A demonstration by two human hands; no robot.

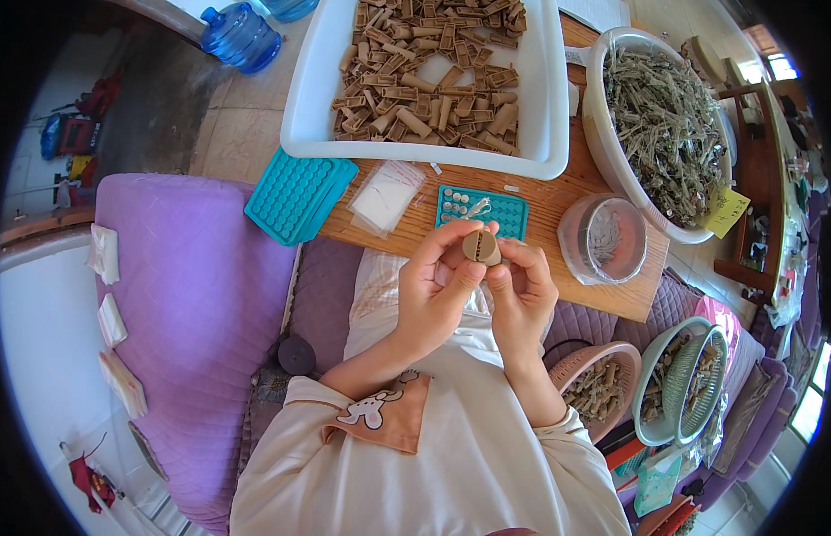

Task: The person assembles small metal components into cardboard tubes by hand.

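A small brown plastic part (pixel 480 247) is held up between my two hands, its round slotted end facing up. My left hand (pixel 436 293) pinches one side of it with thumb and forefinger. On the other side, my right hand (pixel 522 295) grips it with the fingertips. Just beyond my hands lies a shallow teal tray (pixel 509 214) with round hollows; several small silvery round pieces (pixel 449 204) sit at its left end. A small whitish transparent piece (pixel 477 208) rests on the tray. My fingers hide the lower part of the brown piece.
Many similar brown parts fill a large white bin (pixel 558 98) at the back. Stacked teal trays (pixel 299 192) and clear plastic bags (pixel 386 198) lie to the left. A round tub (pixel 572 241), a white basin (pixel 596 98) of wrapped pieces, and baskets (pixel 634 353) stand to the right.
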